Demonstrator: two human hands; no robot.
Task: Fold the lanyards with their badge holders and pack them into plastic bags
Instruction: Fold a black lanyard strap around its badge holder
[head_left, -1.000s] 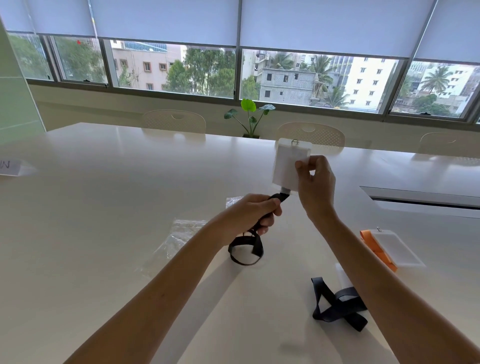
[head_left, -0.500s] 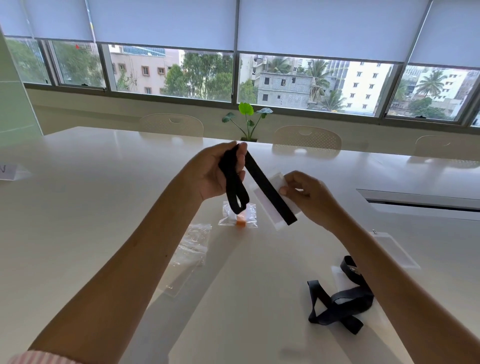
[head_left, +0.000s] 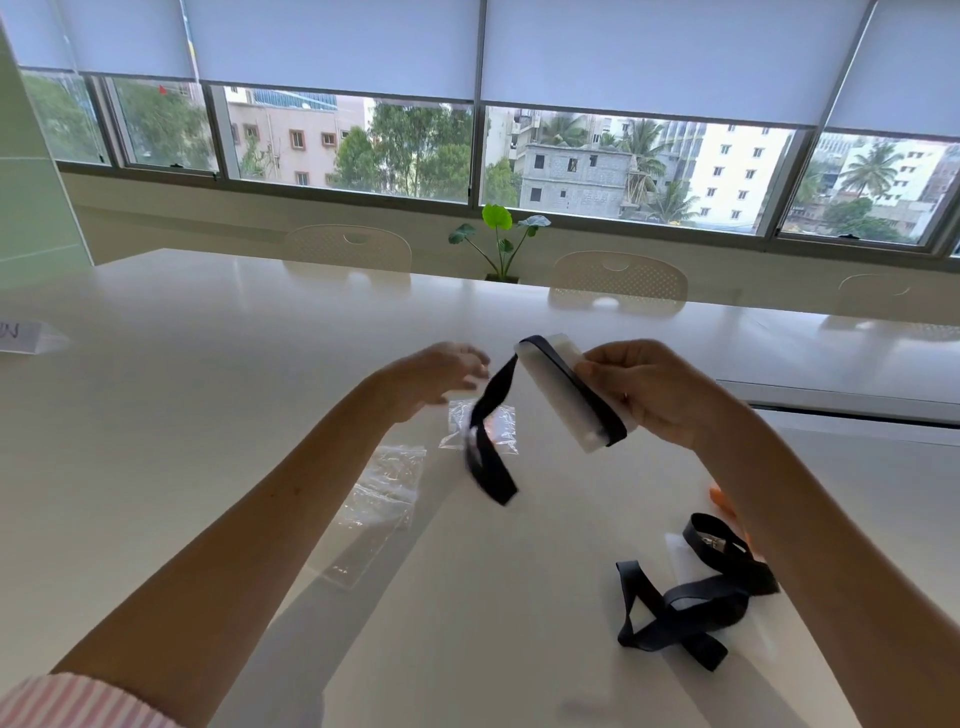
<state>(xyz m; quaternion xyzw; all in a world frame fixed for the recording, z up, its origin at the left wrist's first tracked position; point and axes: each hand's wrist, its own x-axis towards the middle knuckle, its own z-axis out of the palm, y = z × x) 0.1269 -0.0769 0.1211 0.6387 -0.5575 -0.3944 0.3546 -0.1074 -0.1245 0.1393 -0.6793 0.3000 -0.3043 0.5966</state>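
Observation:
My right hand (head_left: 657, 392) grips a clear badge holder (head_left: 558, 397) above the table, with the black lanyard (head_left: 493, 447) laid along its face and over its far end. The strap's free loop hangs down to the left of the holder. My left hand (head_left: 441, 371) is blurred beside the hanging strap, fingers spread, holding nothing. An empty plastic bag (head_left: 384, 488) lies on the table under my left forearm. A second black lanyard (head_left: 691, 603) with its badge holder lies loose on the table by my right forearm.
A small plastic bag (head_left: 501, 428) lies on the white table (head_left: 208, 389) behind the hanging strap. An orange lanyard (head_left: 719, 499) peeks out from behind my right arm. A paper label (head_left: 23, 338) lies at far left. Chairs and a potted plant (head_left: 501, 239) stand beyond the far edge.
My left hand has let go of the lanyard and moved down to the left. The strap now drapes over the badge holder's end and hangs free. My right hand has tilted the holder.

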